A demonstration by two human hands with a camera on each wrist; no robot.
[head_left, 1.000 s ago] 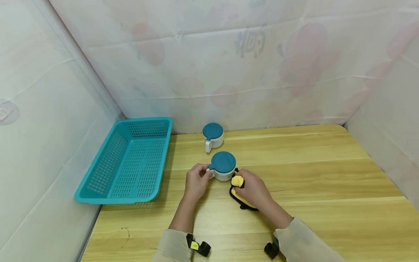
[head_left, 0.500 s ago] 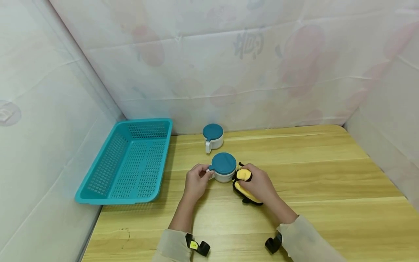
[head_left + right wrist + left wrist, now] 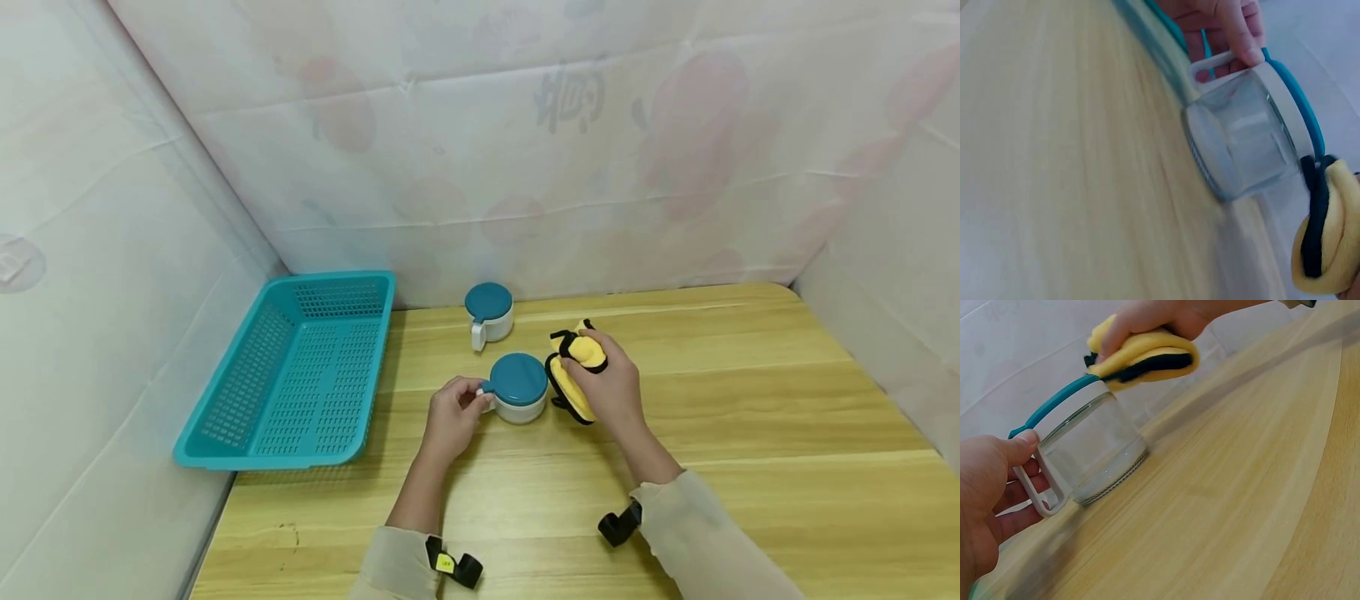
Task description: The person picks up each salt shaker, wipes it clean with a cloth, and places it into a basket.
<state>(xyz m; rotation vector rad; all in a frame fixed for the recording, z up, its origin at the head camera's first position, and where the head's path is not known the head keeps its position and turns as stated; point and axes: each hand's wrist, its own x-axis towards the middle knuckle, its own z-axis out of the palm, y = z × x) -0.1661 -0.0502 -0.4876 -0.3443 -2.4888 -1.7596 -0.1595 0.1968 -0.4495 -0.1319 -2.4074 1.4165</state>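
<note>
A glass jar (image 3: 1094, 447) with a white collar, a white handle and a blue lid (image 3: 518, 379) stands on the wooden table. My left hand (image 3: 454, 417) grips its handle (image 3: 1210, 62), the thumb on top by the lid's tab. Bunched in my right hand (image 3: 617, 379) is a yellow cloth with black edging (image 3: 572, 390), just right of the jar. In the left wrist view the cloth (image 3: 1147, 359) is raised above the table and overlaps the far side of the lid. The right wrist view shows the cloth's folded edge (image 3: 1329, 231) right at the lid's rim.
Behind stands a second lidded jar (image 3: 489, 312), near the back wall, its white handle facing forward. A turquoise plastic basket (image 3: 360, 446) sits at the table's left side. White printed sheeting (image 3: 450, 167) encloses the table (image 3: 750, 400) at the back and both sides.
My right hand has carried the cloth up and away along the jar's right side, toward the back. The held jar has shifted slightly right and nearer; my left hand keeps its grip.
</note>
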